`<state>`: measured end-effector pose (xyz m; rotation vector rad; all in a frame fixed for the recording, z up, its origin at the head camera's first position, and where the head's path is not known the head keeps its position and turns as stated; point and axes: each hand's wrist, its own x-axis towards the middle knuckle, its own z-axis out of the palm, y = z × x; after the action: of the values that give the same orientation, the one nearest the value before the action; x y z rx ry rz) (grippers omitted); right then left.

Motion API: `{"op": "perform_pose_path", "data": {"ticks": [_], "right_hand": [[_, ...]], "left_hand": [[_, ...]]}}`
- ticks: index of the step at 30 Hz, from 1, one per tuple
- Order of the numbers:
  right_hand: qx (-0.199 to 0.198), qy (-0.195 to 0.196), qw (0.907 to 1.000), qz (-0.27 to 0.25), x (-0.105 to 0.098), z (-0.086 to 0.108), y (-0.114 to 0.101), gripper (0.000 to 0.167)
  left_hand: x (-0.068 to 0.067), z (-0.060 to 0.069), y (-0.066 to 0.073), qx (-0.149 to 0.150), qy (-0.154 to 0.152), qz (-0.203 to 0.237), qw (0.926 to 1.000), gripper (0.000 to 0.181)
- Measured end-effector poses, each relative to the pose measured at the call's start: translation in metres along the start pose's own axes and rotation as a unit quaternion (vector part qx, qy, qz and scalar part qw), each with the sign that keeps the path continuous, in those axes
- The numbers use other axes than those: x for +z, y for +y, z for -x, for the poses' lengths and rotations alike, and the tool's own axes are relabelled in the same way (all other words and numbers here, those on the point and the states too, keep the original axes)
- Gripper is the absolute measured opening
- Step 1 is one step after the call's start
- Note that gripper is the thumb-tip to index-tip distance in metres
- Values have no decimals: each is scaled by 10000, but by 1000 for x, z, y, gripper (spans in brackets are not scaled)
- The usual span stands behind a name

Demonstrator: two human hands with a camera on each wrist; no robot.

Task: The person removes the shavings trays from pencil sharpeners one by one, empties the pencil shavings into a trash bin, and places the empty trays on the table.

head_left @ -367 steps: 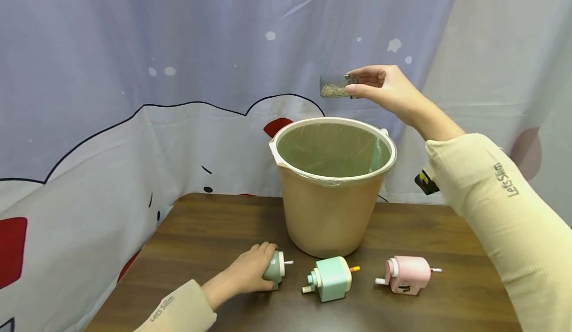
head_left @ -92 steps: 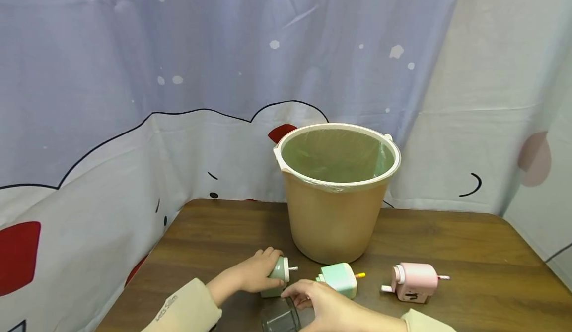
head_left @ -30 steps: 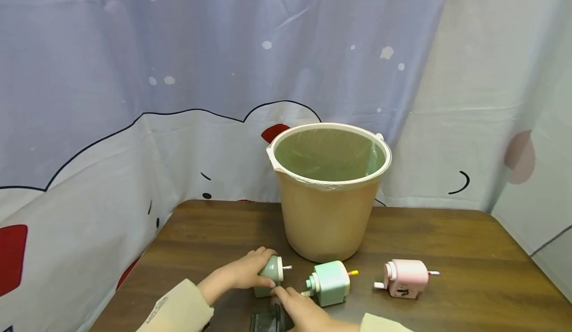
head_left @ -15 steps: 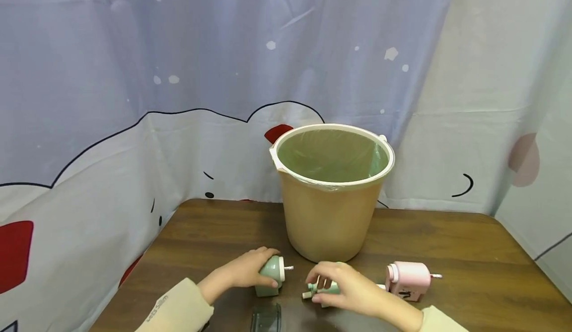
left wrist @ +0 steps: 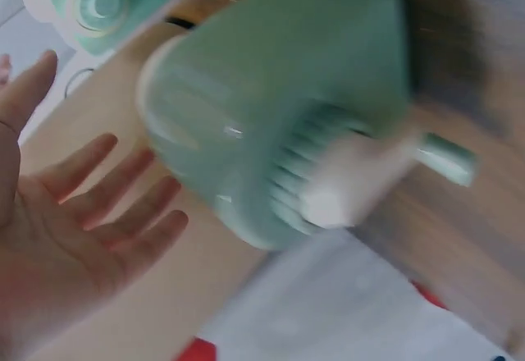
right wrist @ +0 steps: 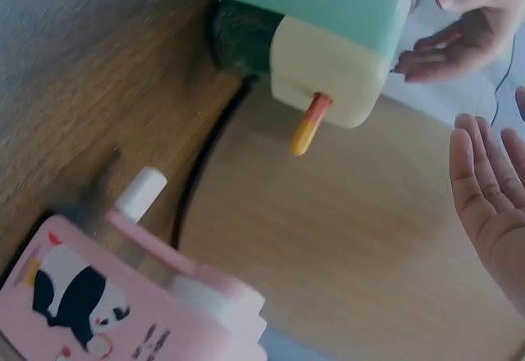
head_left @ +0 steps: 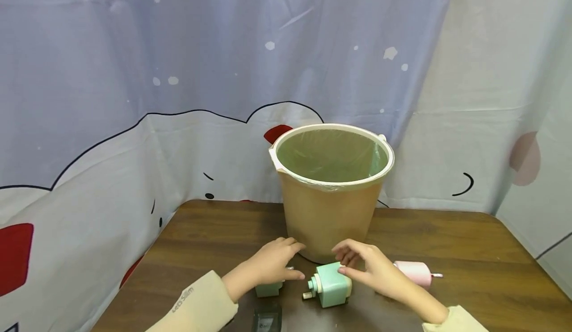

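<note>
Three crank pencil sharpeners stand on the wooden table. My left hand (head_left: 271, 263) is in the air over the grey-green sharpener (head_left: 268, 289), hiding most of it; in the left wrist view the fingers are spread beside that sharpener (left wrist: 271, 90), holding nothing. My right hand (head_left: 373, 268), fingers relaxed, hovers at the right edge of the mint sharpener (head_left: 332, 286), whose orange-yellow pencil (right wrist: 310, 123) shows in the right wrist view. Behind my right hand is the pink sharpener (head_left: 414, 272), with a panda picture. A dark clear container (head_left: 267, 320) lies at the front edge of view.
A beige bucket (head_left: 328, 213) with a clear liner stands behind the sharpeners at the table's middle. A patterned curtain (head_left: 205, 49) hangs behind the table (head_left: 464, 252) and along its left side.
The right hand set the dark container down on the table and moved right, past the mint sharpener. The left hand has let go of the grey-green sharpener and moved slightly right.
</note>
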<state>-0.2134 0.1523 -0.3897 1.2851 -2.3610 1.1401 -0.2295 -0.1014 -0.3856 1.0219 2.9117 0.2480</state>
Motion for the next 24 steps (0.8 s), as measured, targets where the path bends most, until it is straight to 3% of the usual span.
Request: {"op": "perform_pose_path", "data": {"ticks": [5,11,17,21,24], "right_hand": [[465,270,9985,60,-7,0,5,30],[798,576,9951,103,-16,6,11,27],[1133,616,9916,78,-22,13,16,27],[1077,574,9925,75,-22,15,17,28],[1071,574,9926,45,-20,16,16,28]], "left_hand": [[-1,-22,23,-106,-121,-125,9998,67],[9,-43,46,-77,-492,-97,9987,76],[18,-55,60,-227,-1001,-125,9946,80],[23,-58,67,-378,-1384,-138,9896,83],[28,-59,70,-484,-1478,-112,9878,84]]}}
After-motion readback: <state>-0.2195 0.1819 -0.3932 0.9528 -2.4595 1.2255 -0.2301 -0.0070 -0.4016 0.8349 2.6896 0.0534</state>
